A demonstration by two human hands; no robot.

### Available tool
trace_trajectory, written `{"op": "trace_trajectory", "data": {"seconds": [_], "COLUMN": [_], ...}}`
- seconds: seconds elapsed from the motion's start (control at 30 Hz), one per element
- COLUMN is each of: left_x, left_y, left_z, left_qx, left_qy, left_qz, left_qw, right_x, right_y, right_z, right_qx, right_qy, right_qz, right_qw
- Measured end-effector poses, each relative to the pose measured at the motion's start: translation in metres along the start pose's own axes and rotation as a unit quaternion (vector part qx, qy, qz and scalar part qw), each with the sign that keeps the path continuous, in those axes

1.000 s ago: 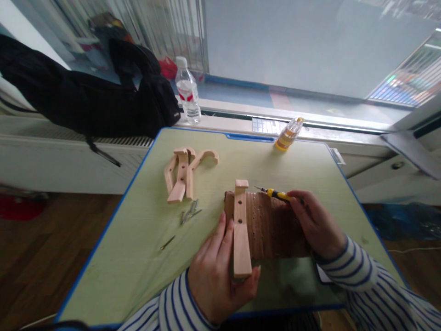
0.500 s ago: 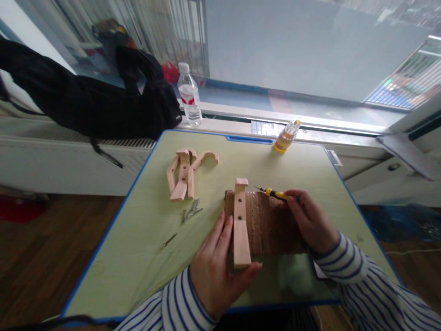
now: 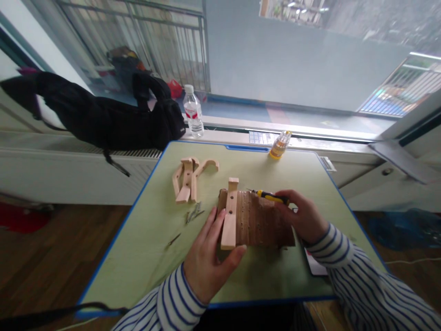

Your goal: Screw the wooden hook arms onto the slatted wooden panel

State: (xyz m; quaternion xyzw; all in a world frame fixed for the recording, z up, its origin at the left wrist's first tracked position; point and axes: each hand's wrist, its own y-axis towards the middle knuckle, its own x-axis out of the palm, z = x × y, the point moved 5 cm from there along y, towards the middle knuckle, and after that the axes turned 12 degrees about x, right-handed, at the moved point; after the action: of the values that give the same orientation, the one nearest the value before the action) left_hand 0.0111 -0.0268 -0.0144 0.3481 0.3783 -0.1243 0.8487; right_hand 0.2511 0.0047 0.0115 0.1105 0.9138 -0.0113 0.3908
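My left hand (image 3: 212,259) grips a pale wooden hook (image 3: 230,225) from below, its fingers along the left side and the thumb by the lower end. Two dark screw holes show in this hook, which lies upright across the left part of a brown, ridged board (image 3: 265,225) with small holes. In my right hand (image 3: 305,216) is a yellow and black screwdriver (image 3: 270,196), its tip pointing left over the board's far edge, a little right of the hook. The right fingertips are partly hidden. More wooden hooks (image 3: 188,179) lie grouped at the left, with several silver screws (image 3: 195,213) nearer me.
A single dark screw (image 3: 173,240) lies farther left. At the table's (image 3: 155,266) far edge stands a clear and yellow bottle (image 3: 280,145). A water bottle (image 3: 193,112) and a black bag (image 3: 138,119) are by the window. A flat pale object (image 3: 315,264) sits under my right forearm.
The camera view has shifted upward. The board, hook and left hand have moved slightly left. My right hand has also moved left, keeping the screwdriver above the board.
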Motion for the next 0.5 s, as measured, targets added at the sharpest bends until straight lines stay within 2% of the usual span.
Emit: {"op": "trace_trajectory", "data": {"seconds": [0.13,0.23,0.33,0.5], "left_x": [0.003,0.010,0.013,0.015], "left_y": [-0.006,-0.010,-0.011,-0.010], "left_z": [-0.006,-0.013,-0.015,-0.018], "left_qx": [0.012,0.007,0.012,0.005], "left_qy": [0.033,0.054,0.068,0.082], "left_qz": [-0.013,-0.021,-0.010,-0.010], "left_qw": [0.999,0.998,0.998,0.997], "right_x": [-0.022,-0.034,-0.036,-0.033], "right_y": [-0.019,-0.039,-0.058,-0.075], "right_z": [0.003,0.008,0.016,0.030], "right_qx": [-0.001,-0.014,-0.024,-0.010], "right_qy": [-0.033,-0.120,-0.171,-0.179], "right_qz": [0.050,0.123,0.158,0.180], "right_qw": [0.998,0.985,0.972,0.967]}}
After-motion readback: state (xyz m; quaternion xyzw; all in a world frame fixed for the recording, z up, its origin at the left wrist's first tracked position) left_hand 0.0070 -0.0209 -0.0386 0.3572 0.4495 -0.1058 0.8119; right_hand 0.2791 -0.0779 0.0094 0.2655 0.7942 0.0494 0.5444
